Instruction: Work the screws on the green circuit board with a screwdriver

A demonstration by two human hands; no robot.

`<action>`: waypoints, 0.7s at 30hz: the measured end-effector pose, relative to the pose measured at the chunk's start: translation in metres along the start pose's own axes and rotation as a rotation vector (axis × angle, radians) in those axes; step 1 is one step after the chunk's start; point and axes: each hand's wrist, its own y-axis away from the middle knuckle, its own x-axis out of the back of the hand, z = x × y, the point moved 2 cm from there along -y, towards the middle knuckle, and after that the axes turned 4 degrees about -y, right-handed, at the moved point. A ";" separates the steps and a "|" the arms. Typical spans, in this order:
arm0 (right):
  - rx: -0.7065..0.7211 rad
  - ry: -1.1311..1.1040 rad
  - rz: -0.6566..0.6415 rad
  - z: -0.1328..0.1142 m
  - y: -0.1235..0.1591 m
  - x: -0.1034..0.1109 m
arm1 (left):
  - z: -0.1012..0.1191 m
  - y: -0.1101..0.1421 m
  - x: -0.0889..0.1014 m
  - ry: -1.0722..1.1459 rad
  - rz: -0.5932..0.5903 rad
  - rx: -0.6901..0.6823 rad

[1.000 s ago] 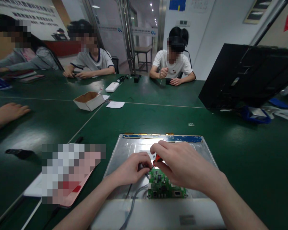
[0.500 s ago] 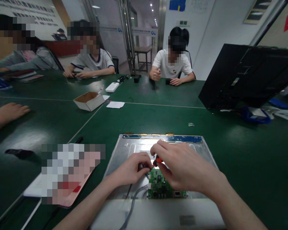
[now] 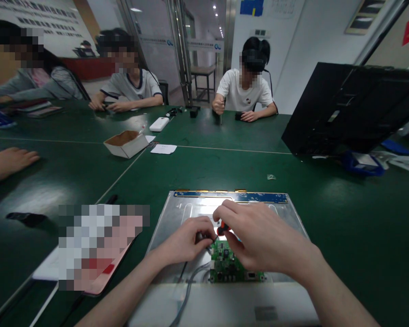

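Observation:
A screwdriver [image 3: 222, 228] with a red and black handle is gripped by the fingers of my right hand [image 3: 262, 236], its shaft pointing down at the upper left corner of a green circuit board [image 3: 225, 262]. Right beside that corner, the fingertips of my left hand [image 3: 191, 240] are pinched together near the screwdriver's tip; what they hold is hidden. The board lies on the metal back of a flat display panel [image 3: 165, 227]. A grey cable [image 3: 190, 290] runs from the board's left side towards me. Along the panel's far edge sits a narrow blue circuit strip [image 3: 266, 198].
A pink-edged, blurred flat item [image 3: 122, 245] lies to my left. Beyond it stand an open carton [image 3: 126, 147] and a paper slip [image 3: 163, 149]. At right a large black monitor [image 3: 347, 109] leans over the table. Another person's hand [image 3: 17, 159] rests at left; several people sit around the table.
My hands and the screwdriver hold nearly the same place. The person opposite has shifted a fist slightly, and a thin shaft now shows beneath it.

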 end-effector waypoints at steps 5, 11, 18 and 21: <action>-0.013 0.058 0.039 0.001 -0.001 -0.001 | -0.003 0.001 -0.002 0.023 -0.029 -0.001; -0.032 0.105 0.047 0.002 -0.002 -0.004 | -0.005 0.001 -0.002 0.004 -0.029 0.001; -0.005 0.029 0.013 0.000 0.000 0.001 | -0.005 0.001 -0.002 0.022 -0.023 0.002; -0.010 0.050 0.018 0.000 -0.001 0.001 | -0.005 0.001 -0.002 0.021 -0.023 0.004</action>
